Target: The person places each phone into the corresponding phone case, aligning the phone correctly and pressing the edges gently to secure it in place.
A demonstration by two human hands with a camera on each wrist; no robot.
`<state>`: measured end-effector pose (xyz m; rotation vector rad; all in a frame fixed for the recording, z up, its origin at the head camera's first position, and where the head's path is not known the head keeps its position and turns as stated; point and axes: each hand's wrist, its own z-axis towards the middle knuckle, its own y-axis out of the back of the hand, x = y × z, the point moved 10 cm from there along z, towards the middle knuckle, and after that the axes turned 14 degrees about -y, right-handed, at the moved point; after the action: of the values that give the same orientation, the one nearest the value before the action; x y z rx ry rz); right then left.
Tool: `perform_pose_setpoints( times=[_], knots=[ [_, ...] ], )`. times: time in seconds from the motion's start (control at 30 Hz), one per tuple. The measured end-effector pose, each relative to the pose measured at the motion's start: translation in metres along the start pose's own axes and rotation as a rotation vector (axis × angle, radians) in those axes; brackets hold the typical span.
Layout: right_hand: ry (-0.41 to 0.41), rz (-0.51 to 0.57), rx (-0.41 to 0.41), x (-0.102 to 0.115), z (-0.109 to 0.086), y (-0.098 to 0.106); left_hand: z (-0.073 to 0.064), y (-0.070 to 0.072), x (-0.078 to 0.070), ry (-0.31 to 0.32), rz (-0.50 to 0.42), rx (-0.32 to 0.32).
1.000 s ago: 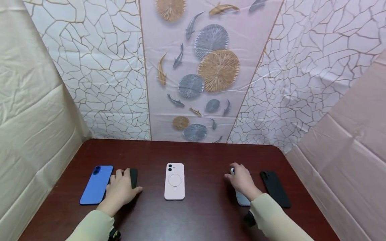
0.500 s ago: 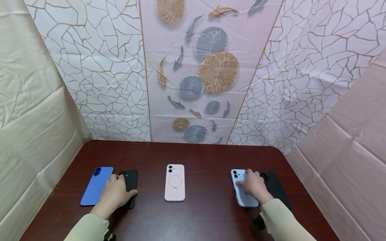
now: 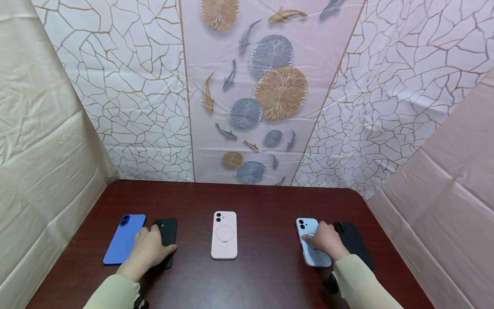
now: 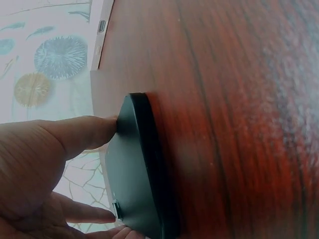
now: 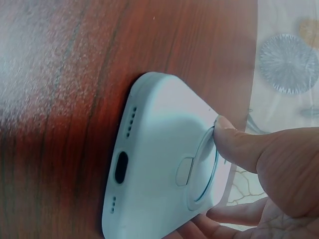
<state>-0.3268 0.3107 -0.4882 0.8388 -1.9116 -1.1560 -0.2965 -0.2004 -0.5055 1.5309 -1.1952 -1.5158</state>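
At the left, a dark green-black phone [image 3: 168,231] lies back up on the table. My left hand [image 3: 144,248] spans it, thumb at its right edge and fingers over its left side. In the left wrist view the thumb presses the rim of the dark phone [image 4: 127,164], with fingertips by its camera end. At the right, my right hand [image 3: 327,240] grips a light blue phone [image 3: 317,258] with a ring on its back. The right wrist view has the thumb on the ring [image 5: 215,164] and the other fingers curled at the phone's far edge.
A blue phone [image 3: 122,242] lies left of my left hand. A pale pink phone [image 3: 224,249] with a ring lies mid-table. A black phone [image 3: 354,240] is partly behind my right hand. Patterned cloth [image 3: 247,128] hangs behind the dark red wooden table [image 3: 266,214].
My right hand has shifted right, baring the light blue phone's camera end, and its thumb now rests at the ring. My left hand has slid slightly left, uncovering more of the dark phone.
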Motion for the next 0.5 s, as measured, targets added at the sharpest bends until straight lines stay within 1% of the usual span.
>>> perform_pose_setpoints(
  times=[0.13, 0.3, 0.37, 0.5],
  knots=[
    [0.004, -0.012, 0.007, -0.0002, 0.0019, -0.0006, 0.0012, 0.0006, -0.0025, -0.032, 0.002, -0.005],
    [0.017, -0.001, 0.015, 0.0013, 0.0025, 0.0000, 0.0023, 0.0027, -0.0086, -0.091, -0.008, -0.036],
    [0.012, 0.014, 0.018, 0.0004, 0.0025, 0.0006, 0.0026, 0.0023, -0.0098, -0.092, -0.015, -0.035],
    [0.006, 0.026, 0.016, -0.0009, 0.0027, 0.0021, 0.0029, -0.0011, -0.0090, -0.053, -0.026, 0.003]
  ],
)
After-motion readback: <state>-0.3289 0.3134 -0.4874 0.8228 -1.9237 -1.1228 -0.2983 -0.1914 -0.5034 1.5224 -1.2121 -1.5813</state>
